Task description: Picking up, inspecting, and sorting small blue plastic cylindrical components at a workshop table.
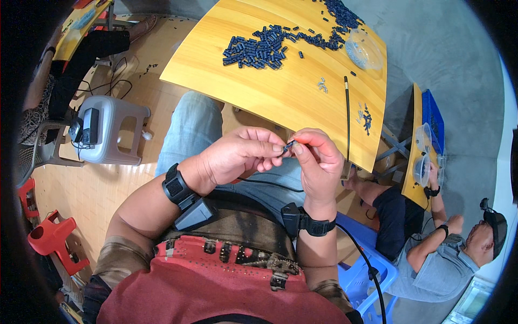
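Above my lap, close to the near edge of the yellow table [216, 73], my two hands meet around a small black cylindrical piece [289, 146]. My left hand [234, 154] pinches one end between thumb and forefinger. From the other side, my right hand [319, 167] grips it with thumb and fingertips. Fingers cover much of the piece. A large heap of similar short black cylinders [259, 48] lies farther away on the tabletop. Small silver parts [322, 85] and tiny dark pieces [367, 120] are scattered to the right, beside a thin black rod [347, 108].
A clear plastic bowl [364, 48] stands at the table's far right, near another black heap [342, 13]. A grey stool [110, 129] is on the left. At right, a person [442, 264] sits by a smaller yellow table [413, 173]. A cable [367, 259] runs past my right arm.
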Action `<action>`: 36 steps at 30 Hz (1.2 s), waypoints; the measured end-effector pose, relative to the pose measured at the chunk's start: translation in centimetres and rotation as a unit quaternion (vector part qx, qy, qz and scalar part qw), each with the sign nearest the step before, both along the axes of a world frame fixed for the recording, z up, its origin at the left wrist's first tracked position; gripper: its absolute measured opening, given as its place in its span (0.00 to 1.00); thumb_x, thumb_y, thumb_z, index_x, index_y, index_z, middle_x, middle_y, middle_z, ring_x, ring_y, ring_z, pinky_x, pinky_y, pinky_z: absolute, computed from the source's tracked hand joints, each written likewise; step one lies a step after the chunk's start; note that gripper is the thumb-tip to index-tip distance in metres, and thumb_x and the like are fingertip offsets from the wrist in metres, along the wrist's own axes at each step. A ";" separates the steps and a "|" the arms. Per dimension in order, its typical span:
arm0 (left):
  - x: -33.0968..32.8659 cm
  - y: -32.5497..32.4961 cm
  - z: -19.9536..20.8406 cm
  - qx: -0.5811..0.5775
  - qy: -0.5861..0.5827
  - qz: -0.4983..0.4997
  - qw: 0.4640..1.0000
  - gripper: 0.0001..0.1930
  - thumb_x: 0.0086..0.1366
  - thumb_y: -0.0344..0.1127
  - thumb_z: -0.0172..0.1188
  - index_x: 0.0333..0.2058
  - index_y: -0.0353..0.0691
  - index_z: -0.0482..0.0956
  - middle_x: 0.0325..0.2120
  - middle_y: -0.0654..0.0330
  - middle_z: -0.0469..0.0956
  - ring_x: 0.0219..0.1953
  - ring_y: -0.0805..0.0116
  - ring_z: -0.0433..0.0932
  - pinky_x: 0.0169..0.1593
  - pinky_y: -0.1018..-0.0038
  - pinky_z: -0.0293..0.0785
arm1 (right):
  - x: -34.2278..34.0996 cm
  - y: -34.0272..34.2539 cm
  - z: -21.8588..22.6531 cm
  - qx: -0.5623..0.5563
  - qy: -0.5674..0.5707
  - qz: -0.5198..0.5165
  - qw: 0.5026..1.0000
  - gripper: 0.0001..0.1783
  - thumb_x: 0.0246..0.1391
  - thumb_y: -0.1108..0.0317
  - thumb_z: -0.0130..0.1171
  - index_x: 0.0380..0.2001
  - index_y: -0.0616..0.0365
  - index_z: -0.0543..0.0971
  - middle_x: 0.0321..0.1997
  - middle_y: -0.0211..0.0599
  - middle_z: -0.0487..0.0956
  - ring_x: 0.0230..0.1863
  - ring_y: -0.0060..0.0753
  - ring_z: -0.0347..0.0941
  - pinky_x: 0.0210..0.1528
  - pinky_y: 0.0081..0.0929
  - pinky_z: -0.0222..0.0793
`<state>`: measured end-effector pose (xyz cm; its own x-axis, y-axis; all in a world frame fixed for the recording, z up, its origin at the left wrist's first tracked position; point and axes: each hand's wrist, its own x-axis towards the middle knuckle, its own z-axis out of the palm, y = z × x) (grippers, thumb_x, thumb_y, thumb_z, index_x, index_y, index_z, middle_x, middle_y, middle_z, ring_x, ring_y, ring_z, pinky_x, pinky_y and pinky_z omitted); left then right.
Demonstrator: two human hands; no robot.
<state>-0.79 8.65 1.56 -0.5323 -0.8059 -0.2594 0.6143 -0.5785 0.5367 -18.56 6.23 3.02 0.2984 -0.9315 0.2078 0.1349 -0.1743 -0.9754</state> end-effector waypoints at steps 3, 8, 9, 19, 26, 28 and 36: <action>0.1 0.0 -0.1 0.014 0.002 -0.010 1.000 0.08 0.59 0.32 0.57 0.35 0.34 0.77 0.27 0.63 0.77 0.26 0.79 0.72 0.30 0.85 0.66 | -0.3 -0.1 -0.2 -0.015 0.016 0.014 1.000 0.06 0.48 0.81 0.58 0.32 0.64 0.76 0.35 0.37 0.76 0.35 0.24 0.72 0.38 0.19 0.68; 0.2 0.0 -0.3 0.033 0.032 -0.033 0.998 0.07 0.58 0.31 0.57 0.34 0.34 0.76 0.28 0.62 0.77 0.27 0.76 0.72 0.29 0.82 0.66 | -0.6 -0.3 -0.3 -0.031 0.001 0.033 0.999 0.06 0.47 0.81 0.58 0.32 0.64 0.76 0.35 0.38 0.76 0.35 0.25 0.73 0.38 0.19 0.69; 0.1 0.0 -0.2 0.041 0.032 -0.030 0.998 0.07 0.58 0.31 0.57 0.34 0.34 0.76 0.28 0.62 0.76 0.27 0.76 0.72 0.29 0.83 0.66 | -0.6 -0.3 -0.3 -0.043 0.005 0.038 0.998 0.06 0.48 0.81 0.58 0.31 0.64 0.76 0.36 0.38 0.76 0.34 0.25 0.73 0.37 0.19 0.69; -0.1 -0.2 -0.4 0.050 0.049 -0.018 0.997 0.07 0.58 0.30 0.56 0.34 0.34 0.76 0.28 0.61 0.76 0.26 0.76 0.71 0.28 0.83 0.65 | -0.4 -0.5 -0.7 -0.065 -0.001 0.036 0.997 0.07 0.48 0.81 0.57 0.33 0.64 0.76 0.36 0.40 0.76 0.34 0.25 0.73 0.37 0.19 0.69; 0.1 -0.1 -0.5 0.044 0.056 -0.025 0.997 0.07 0.59 0.32 0.57 0.34 0.35 0.77 0.27 0.63 0.78 0.25 0.80 0.73 0.27 0.86 0.66 | -0.1 -0.4 -0.4 -0.037 -0.005 0.060 0.998 0.06 0.49 0.81 0.56 0.33 0.63 0.75 0.36 0.39 0.75 0.34 0.25 0.72 0.37 0.19 0.68; 0.1 -0.1 -0.4 0.051 0.057 -0.012 0.997 0.08 0.59 0.32 0.57 0.34 0.34 0.77 0.28 0.63 0.78 0.26 0.80 0.73 0.27 0.86 0.66 | 0.0 -0.4 -0.5 -0.024 -0.013 0.064 0.998 0.06 0.49 0.81 0.56 0.32 0.63 0.75 0.36 0.38 0.75 0.34 0.25 0.72 0.37 0.18 0.68; 0.1 0.0 -0.7 0.049 0.068 -0.015 0.996 0.07 0.59 0.31 0.57 0.34 0.35 0.77 0.28 0.64 0.78 0.26 0.81 0.73 0.28 0.86 0.67 | -0.1 -0.9 -1.5 0.031 -0.084 0.083 0.993 0.05 0.46 0.81 0.59 0.30 0.62 0.77 0.33 0.37 0.75 0.35 0.28 0.71 0.39 0.22 0.66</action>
